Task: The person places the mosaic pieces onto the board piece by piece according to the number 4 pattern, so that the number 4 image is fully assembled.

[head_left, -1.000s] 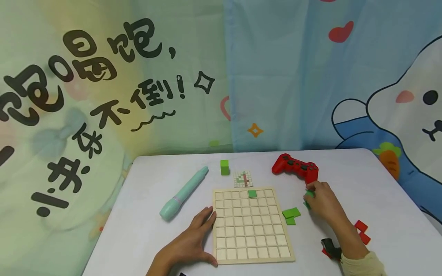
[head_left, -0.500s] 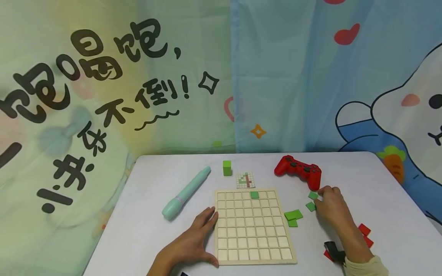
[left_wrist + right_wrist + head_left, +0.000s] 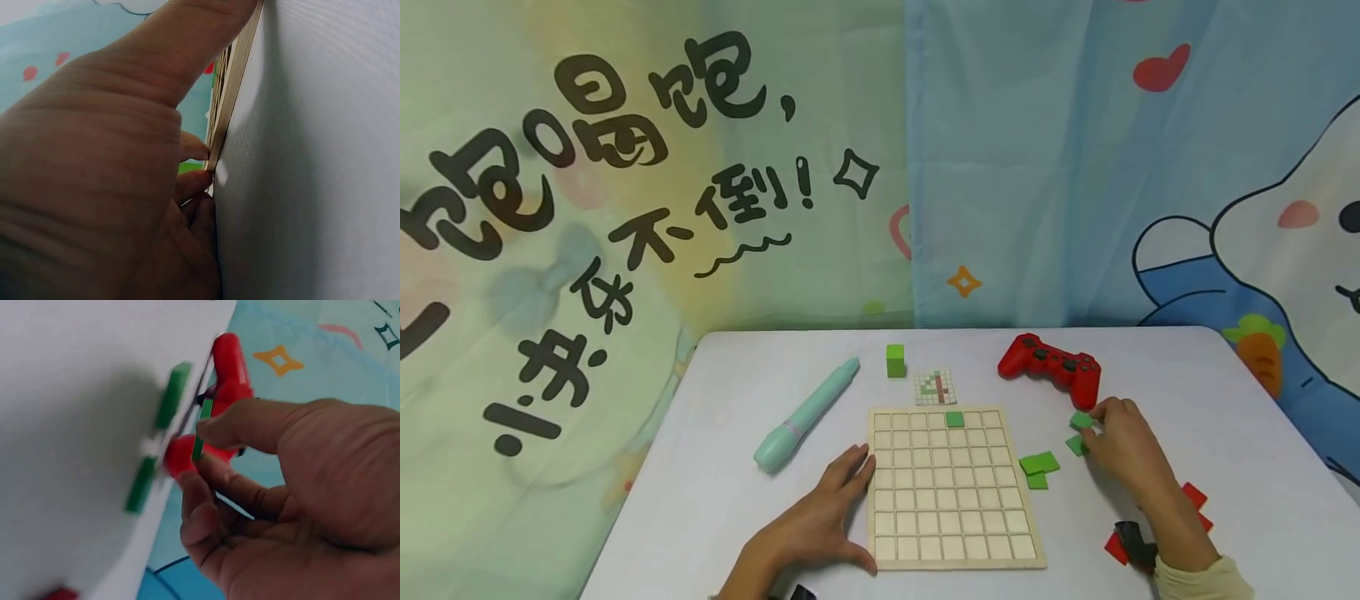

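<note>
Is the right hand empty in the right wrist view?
No, the right hand pinches a thin green tile there.

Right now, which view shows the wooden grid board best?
Head: the wooden grid board faces the camera, its cells in plain view. Left wrist shows it edge-on, partly behind the left hand; right wrist doesn't show it.
</note>
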The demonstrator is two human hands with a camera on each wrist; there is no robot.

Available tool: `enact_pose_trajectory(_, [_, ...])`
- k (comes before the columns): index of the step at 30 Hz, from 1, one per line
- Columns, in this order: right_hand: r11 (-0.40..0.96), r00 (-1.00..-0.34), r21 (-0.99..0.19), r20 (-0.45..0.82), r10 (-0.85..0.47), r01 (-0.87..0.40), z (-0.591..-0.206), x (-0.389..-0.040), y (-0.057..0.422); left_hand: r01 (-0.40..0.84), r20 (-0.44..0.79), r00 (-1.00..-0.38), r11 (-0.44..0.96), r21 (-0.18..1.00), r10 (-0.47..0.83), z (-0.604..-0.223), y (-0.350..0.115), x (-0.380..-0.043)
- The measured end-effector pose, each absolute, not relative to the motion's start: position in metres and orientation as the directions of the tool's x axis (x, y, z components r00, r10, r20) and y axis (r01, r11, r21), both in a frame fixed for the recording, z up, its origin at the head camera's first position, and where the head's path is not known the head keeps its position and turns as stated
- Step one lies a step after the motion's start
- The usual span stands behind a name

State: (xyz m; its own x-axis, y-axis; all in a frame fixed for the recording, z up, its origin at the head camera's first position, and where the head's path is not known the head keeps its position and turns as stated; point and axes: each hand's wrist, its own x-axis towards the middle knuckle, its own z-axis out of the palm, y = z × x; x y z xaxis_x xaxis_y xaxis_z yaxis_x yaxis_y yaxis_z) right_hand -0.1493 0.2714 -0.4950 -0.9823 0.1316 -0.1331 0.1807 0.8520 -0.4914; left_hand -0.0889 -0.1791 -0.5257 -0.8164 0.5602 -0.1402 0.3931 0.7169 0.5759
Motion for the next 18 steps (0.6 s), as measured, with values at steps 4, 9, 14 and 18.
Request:
enact_pose_trajectory(4, [0.845,-0.994,-0.526,-0.093,0.059,0.099,-0.480,-0.146,0.250,0.393,-0.141,-0.818,0.720,0.572,0.558,-0.525,-0.179,-0.090])
enact_pose_trajectory(9, [0.820,-0.995,-0.567,-0.005,-0.103,-0.082,-0.460,-0.147,0.213,0.385,-0.149,-0.816,0.718,0.580,0.558,-0.523,-0.179,-0.090])
enact_pose_trajectory(14, [0.807,-0.949,-0.530,-0.016,-0.315,-0.259,-0.454,-0.156,0.177,0.380,-0.155,-0.815,0.717,0.584,0.558,-0.523,-0.179,-0.089])
enact_pose_trajectory(18, [0.792,-0.888,-0.491,-0.076,-0.454,-0.364,-0.457,-0.165,0.154,0.388,-0.154,-0.813,0.719,0.576,0.562,-0.522,-0.178,-0.089])
